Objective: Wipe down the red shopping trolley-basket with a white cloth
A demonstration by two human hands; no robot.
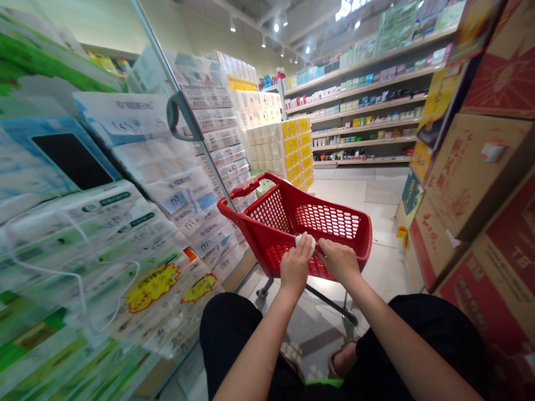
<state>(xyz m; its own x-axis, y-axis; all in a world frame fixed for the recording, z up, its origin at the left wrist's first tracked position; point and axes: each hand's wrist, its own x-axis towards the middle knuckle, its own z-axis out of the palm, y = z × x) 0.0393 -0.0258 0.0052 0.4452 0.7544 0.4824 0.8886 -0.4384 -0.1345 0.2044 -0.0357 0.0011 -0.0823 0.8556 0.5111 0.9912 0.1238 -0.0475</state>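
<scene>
Left hand (295,266) clasps a soft cloth (308,240) – right hand (338,259) grips the stiff cart (364,225) rim (light, rolls)

A: Can we read anything here?

B: Hardly. We see red Chinese characters on the brown cardboard cartons (468,178), too blurred for us. The yellow starburst stickers (151,287) on the plastic-wrapped tissue packs (104,245) are illegible. There is possibly "BT" on a red carton (501,278).

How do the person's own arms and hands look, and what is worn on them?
The left forearm and right forearm are bare to the picture's edge; no sleeves show. The left hand and right hand wear no gloves, and no watch, bracelet or ring is visible. Black clothing covers the legs.
</scene>
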